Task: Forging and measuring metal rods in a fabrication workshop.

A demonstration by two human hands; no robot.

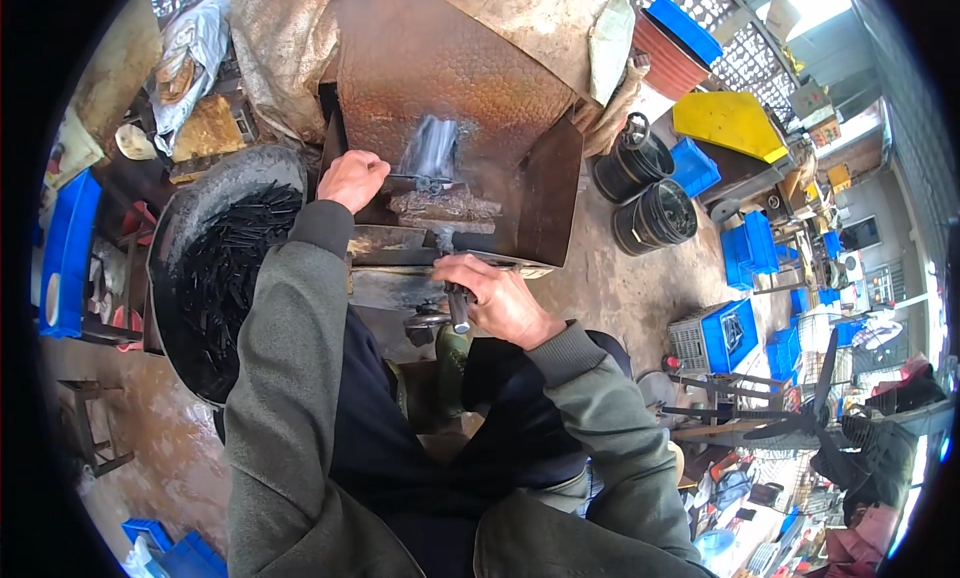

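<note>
A thin dark strip (405, 177) jutted from the left hand (352, 181), over the back of an open metal trough, as I watched from a distance through the head camera. The thumb and forefinger were pinched together on its near end, the other fingers curled in; the far end reached the foot of a pale, blurred streak (432, 148), and I could not tell whether the two touched. Just below it lay a rough, rust-brown block (445, 208). Nearer the body, the right hand (505, 300) was closed around a dark bar handle (459, 318), fingers wrapped over the top, the rounded end poking out below the grip. The rusty trough wall (552, 203) rose to the right of the block. On the left, close beside the sleeve, I saw a wide grey basin (172, 238) holding a heap of dark strips (240, 263). Farther off to the right, two black buckets (655, 218) stood together on the stained floor (610, 278), with a yellow panel (725, 126), blue crates (748, 246) and a dark-bladed fan (812, 418) beyond.
</note>
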